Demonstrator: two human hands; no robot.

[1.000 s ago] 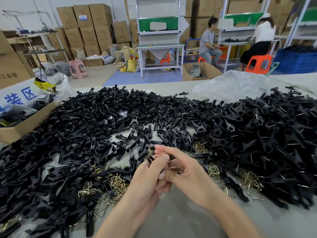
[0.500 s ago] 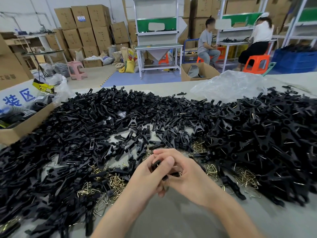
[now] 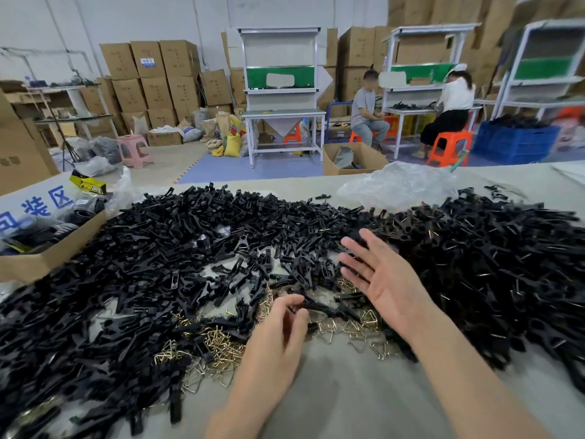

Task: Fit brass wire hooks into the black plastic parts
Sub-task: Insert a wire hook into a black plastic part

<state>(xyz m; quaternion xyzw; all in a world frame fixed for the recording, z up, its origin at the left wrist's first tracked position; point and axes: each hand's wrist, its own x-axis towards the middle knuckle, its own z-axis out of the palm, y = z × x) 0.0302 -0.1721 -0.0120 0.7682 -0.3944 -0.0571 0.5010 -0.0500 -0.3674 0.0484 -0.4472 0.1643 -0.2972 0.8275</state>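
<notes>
In the head view, two hands are working over one grey table (image 3: 348, 394). The left hand (image 3: 278, 337) is coming in from 6 o'clock. Its fingers are curling, and its thumb and fingertips are pinching the near end of one black plastic part (image 3: 319, 308). That part is running toward 3 o'clock, low over the middle of the table. The right hand (image 3: 387, 282) is hovering at 2 o'clock from the left one, with the palm turned inward and the fingers spreading wide, holding nothing.

One broad heap of black parts (image 3: 158, 264) is sweeping from 9 o'clock through 12 to 3 o'clock, far too many pieces to count. The brass wire hooks are lying in two loose patches on the table. One patch (image 3: 221, 342) is at 9 o'clock from the left hand, and the other (image 3: 357, 323) is below the right palm. The single hooks are too tangled to count.

One cardboard box (image 3: 47, 259) is sitting on the table's 9 o'clock edge. One crumpled clear plastic bag (image 3: 399, 185) is lying at 1 o'clock.

Beyond the table, two seated people (image 3: 367, 112) are working between 12 and 2 o'clock among three white workbenches (image 3: 281, 90). One pink stool (image 3: 133, 148) is standing at 11 o'clock and one blue crate (image 3: 512, 141) at 2 o'clock.
</notes>
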